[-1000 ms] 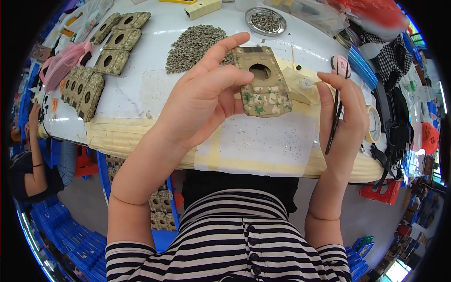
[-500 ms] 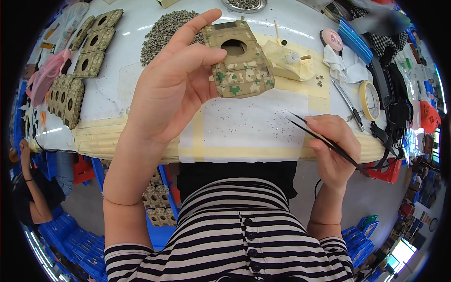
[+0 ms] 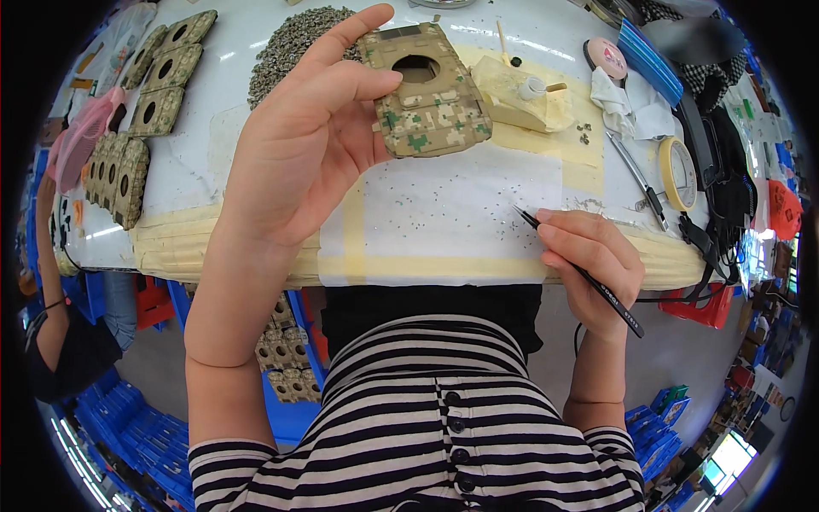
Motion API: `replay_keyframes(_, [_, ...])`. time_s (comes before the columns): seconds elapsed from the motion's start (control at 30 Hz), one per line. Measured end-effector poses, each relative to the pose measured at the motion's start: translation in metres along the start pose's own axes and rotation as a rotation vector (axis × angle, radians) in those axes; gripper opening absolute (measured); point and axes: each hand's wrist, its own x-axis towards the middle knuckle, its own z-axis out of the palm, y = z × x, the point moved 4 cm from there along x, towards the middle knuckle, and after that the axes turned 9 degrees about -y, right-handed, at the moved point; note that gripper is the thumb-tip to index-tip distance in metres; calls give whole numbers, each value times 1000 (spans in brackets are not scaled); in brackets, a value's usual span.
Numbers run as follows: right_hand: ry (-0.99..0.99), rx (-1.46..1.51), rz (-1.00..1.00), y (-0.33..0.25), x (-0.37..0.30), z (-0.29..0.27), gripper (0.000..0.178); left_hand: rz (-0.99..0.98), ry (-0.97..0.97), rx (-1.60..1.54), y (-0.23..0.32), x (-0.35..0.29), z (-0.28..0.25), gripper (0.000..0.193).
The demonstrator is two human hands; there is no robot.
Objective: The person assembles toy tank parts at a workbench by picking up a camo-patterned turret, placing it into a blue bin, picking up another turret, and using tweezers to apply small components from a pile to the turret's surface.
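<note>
My left hand [image 3: 303,145] is raised over the table and holds a flat camouflage-patterned part [image 3: 426,94] with a round hole, thumb on its left edge. My right hand [image 3: 593,260] rests at the table's near edge and grips black tweezers [image 3: 580,273] like a pen. The tweezer tips touch a white sheet [image 3: 452,205] taped to the table, which is sprinkled with tiny dark specks.
Rows of similar tan holed parts [image 3: 128,162] lie at the left, and a heap of small grey pieces [image 3: 286,43] at the back. A beige block with a small pot [image 3: 520,90], a tape roll [image 3: 680,173] and a pen [image 3: 636,179] sit at the right. Another person's arm [image 3: 47,282] shows at far left.
My right hand dropped from beside the camouflage part down to the table's near edge, bringing the tweezer tips onto the white sheet. My left hand kept the part raised.
</note>
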Motion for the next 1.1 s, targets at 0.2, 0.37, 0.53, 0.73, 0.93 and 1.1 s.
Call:
replay_keyframes(0.2, [-3, -38, -11, 0, 0, 2, 22, -26, 57, 24, 1, 0, 6, 67])
replay_keyframes(0.37, [-11, -52, -26, -1, 1, 2, 23, -30, 44, -8, 1, 0, 5, 67])
replay_keyframes(0.53, [-13, -59, -33, -1, 2, 2, 23, -21, 71, 72, -3, 2, -8, 67])
replay_keyframes(0.73, [-11, -62, -32, -1, 1, 3, 23, -28, 44, -8, 0, -1, 3, 67])
replay_keyframes(0.93, [0, -9, -3, 1, 1, 1, 23, -23, 42, -8, 1, 0, 4, 68])
replay_keyframes(1.1, [31, 85, 56, 4, 0, -3, 19, -36, 39, -16, 1, 0, 5, 69])
